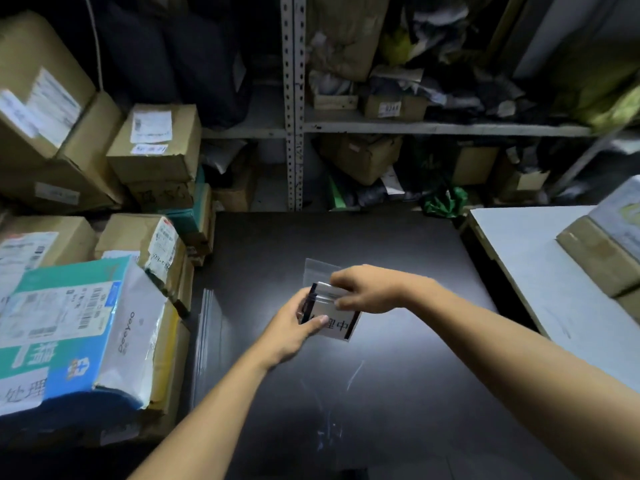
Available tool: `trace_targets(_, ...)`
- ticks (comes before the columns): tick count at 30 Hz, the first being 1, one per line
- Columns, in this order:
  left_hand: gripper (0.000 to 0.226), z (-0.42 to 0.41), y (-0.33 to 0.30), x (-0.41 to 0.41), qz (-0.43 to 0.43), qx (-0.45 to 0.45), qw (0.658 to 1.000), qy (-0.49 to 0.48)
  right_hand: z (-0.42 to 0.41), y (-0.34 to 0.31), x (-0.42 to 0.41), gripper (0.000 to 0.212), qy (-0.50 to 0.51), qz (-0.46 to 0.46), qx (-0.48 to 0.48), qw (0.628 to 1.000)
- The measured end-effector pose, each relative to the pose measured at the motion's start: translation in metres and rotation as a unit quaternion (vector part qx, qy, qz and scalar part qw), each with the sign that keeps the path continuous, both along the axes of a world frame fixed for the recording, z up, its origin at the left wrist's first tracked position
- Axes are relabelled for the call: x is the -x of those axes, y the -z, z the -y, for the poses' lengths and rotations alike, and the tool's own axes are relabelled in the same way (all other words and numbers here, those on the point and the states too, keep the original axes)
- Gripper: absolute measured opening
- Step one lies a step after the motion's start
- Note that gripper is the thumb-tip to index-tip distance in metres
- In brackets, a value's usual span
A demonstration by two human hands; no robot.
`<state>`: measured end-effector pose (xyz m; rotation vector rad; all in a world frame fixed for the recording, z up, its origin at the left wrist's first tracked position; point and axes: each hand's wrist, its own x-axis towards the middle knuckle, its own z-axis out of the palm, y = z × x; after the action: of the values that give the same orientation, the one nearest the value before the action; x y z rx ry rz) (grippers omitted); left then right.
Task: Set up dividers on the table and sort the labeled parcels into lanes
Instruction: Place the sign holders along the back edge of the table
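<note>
Over the middle of the dark table [398,393] both my hands hold a small stack of clear sign holders [337,323], one with a white card printed with black characters. My left hand [294,327] grips the stack from below and from the left, thumb across its face. My right hand [367,289] pinches the stack's top edge from above. A clear plastic sheet [317,268] lies flat on the table just behind the hands. Labeled parcels [79,327] are piled to the left of the table, the nearest a teal and white one.
Cardboard boxes [152,143] are stacked at the left, up to the table's edge. A clear strip [206,327] lies along the table's left side. Metal shelving [294,126] full of boxes and bags stands behind. A white table [540,271] with a box [602,258] is at the right.
</note>
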<state>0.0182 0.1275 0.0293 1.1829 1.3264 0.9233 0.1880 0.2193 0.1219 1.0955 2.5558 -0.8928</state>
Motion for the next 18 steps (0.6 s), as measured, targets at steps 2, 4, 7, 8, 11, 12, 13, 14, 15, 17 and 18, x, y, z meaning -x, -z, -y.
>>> trace_targets(2, 0.051, -0.007, -0.004, -0.015, 0.022, -0.012, 1.0, 0.001, -0.015, -0.015, -0.017, 0.01, 0.017, -0.025, 0.019, 0.999)
trace_targets(4, 0.068, -0.015, -0.009, -0.031, 0.061, -0.016, 0.998, 0.005, -0.032, -0.028, -0.035, 0.006, 0.032, -0.041, 0.026, 0.998)
trace_targets(7, 0.082, -0.031, -0.014, -0.055, 0.097, -0.028, 0.995, 0.008, -0.062, -0.044, -0.063, 0.013, 0.049, -0.056, 0.018, 0.997)
trace_targets(8, 0.081, -0.037, -0.015, -0.061, 0.1, -0.029, 0.995, 0.008, -0.072, -0.048, -0.073, 0.014, 0.057, -0.064, 0.015, 0.996)
trace_targets(11, 0.062, -0.055, -0.016, -0.077, 0.085, -0.029, 0.996, -0.009, -0.099, -0.06, -0.103, 0.016, 0.074, -0.092, -0.007, 0.993)
trace_targets(12, 0.051, -0.062, -0.016, -0.081, 0.074, -0.03, 0.997, -0.017, -0.109, -0.063, -0.113, 0.017, 0.082, -0.1, -0.02, 0.991)
trace_targets(13, 0.04, -0.069, -0.016, -0.084, 0.065, -0.032, 0.997, -0.026, -0.118, -0.066, -0.122, 0.017, 0.089, -0.106, -0.033, 0.99)
trace_targets(14, 0.031, -0.076, -0.016, -0.087, 0.061, -0.034, 0.997, -0.033, -0.126, -0.068, -0.132, 0.018, 0.094, -0.109, -0.044, 0.989)
trace_targets(15, 0.026, -0.083, -0.016, -0.09, 0.061, -0.036, 0.997, -0.039, -0.135, -0.069, -0.141, 0.019, 0.101, -0.111, -0.052, 0.987)
trace_targets(17, 0.023, -0.098, -0.016, -0.094, 0.059, -0.034, 0.997, -0.047, -0.15, -0.067, -0.158, 0.017, 0.136, -0.13, -0.048, 0.981)
trace_targets(18, 0.023, -0.104, -0.015, -0.096, 0.054, -0.035, 0.997, -0.049, -0.157, -0.065, -0.166, 0.015, 0.166, -0.152, -0.034, 0.974)
